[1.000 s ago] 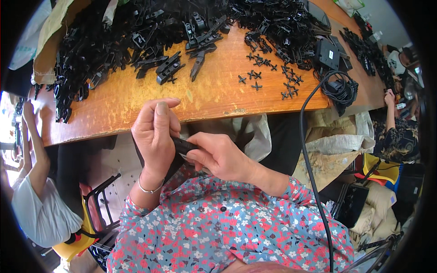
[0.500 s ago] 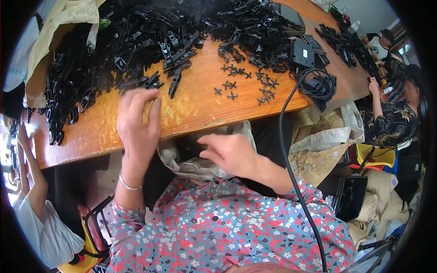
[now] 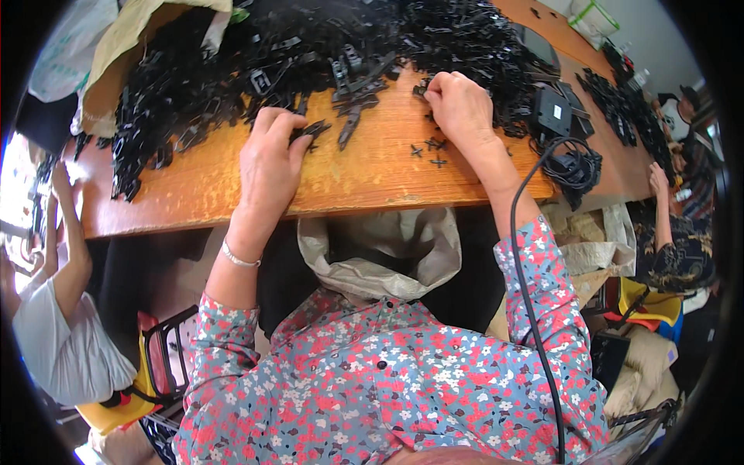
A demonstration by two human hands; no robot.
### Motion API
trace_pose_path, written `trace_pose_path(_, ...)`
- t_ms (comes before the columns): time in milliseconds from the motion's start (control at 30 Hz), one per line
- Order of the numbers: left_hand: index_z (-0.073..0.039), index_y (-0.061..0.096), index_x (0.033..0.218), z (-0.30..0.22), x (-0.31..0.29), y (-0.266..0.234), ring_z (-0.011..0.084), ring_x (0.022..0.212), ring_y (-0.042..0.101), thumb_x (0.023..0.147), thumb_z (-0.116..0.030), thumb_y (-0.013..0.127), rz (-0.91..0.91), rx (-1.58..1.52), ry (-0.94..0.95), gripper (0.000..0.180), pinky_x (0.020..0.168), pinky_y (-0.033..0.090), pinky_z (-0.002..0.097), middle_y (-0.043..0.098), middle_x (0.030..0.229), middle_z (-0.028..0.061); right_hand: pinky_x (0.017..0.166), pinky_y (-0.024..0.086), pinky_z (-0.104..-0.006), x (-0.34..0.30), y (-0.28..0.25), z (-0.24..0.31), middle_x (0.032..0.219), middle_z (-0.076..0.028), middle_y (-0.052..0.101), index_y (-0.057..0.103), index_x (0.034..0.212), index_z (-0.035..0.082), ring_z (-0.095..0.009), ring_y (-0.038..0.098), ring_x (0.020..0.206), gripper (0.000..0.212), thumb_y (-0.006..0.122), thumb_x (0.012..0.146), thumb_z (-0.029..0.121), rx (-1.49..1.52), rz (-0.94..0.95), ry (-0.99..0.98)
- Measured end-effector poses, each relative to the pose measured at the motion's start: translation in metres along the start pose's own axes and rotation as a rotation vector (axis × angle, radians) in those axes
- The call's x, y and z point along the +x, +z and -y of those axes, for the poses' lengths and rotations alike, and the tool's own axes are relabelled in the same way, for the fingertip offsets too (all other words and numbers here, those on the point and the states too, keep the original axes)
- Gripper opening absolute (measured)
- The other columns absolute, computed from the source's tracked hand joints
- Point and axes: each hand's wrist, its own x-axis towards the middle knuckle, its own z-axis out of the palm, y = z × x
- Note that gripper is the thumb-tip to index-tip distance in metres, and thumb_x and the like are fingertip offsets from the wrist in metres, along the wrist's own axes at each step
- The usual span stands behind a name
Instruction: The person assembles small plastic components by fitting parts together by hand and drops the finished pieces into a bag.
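- A black plastic clip is pinched under the fingertips of the left hand, on the wooden table.
- The right hand is curled shut at the edge of the black parts heap; what it grips cannot be told.
- Small cross-shaped pieces are scattered just beside the right wrist.

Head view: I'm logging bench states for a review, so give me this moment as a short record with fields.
surface: wooden table
left hand: palm down, fingers on a long black plastic part
right hand: closed at the edge of the pile of black plastic parts
loose pieces: small cross-shaped black pieces beside the right wrist
below table edge: open pale bag
cable: black cable over the right sleeve
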Motion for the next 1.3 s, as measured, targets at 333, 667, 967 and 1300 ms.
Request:
trace_pose_path(333,-0.002,0.07,0.114,0.012,-0.003,-0.022,0.0217,0.096,0.07,0.084,0.008,0.074,-0.021,-0.219,-0.072,0.031,0.083,0.057,0.0316,0.066,0.111,0.011,0.077,0.058,-0.0461,-0.008,-0.002,0.016,0.097,-0.013,0.069,0.073,0.09,0.007,-0.036,0.072,0.085,0.006,0.074,0.088,0.012,0.108,0.008,-0.12)
trace_pose_path(667,-0.006,0.069,0.122,0.068,-0.011,-0.086,0.0341,0.118,0.059,0.082,0.0,0.076,-0.221,0.437,-0.032,0.041,0.102,0.049,0.0421,0.065,0.123,0.0124,0.069,0.054,-0.0441,-0.049,-0.037,0.07,0.088,-0.011,0.064,0.066,0.09,0.006,-0.034,0.068,0.08,0.011,0.075,0.087,0.011,0.426,0.186,-0.368)
trace_pose_path(967,-0.009,0.068,0.125,0.093,-0.021,-0.086,0.0371,0.116,0.06,0.087,-0.003,0.072,-0.096,0.443,-0.151,0.038,0.096,0.051,0.0452,0.065,0.122,0.0141,0.065,0.054,-0.0429,-0.064,-0.03,0.086,0.092,-0.01,0.064,0.067,0.091,0.006,-0.033,0.068,0.078,0.01,0.075,0.087,0.009,0.394,0.242,-0.461)
trace_pose_path(1300,-0.002,0.07,0.116,0.055,-0.04,-0.073,0.0322,0.102,0.068,0.084,0.006,0.072,-0.175,0.193,0.0,0.033,0.082,0.057,0.0364,0.071,0.112,0.0149,0.067,0.055,-0.0451,-0.065,-0.033,0.091,0.093,-0.011,0.063,0.067,0.092,0.006,-0.035,0.068,0.081,0.01,0.074,0.089,0.012,0.396,0.276,-0.477)
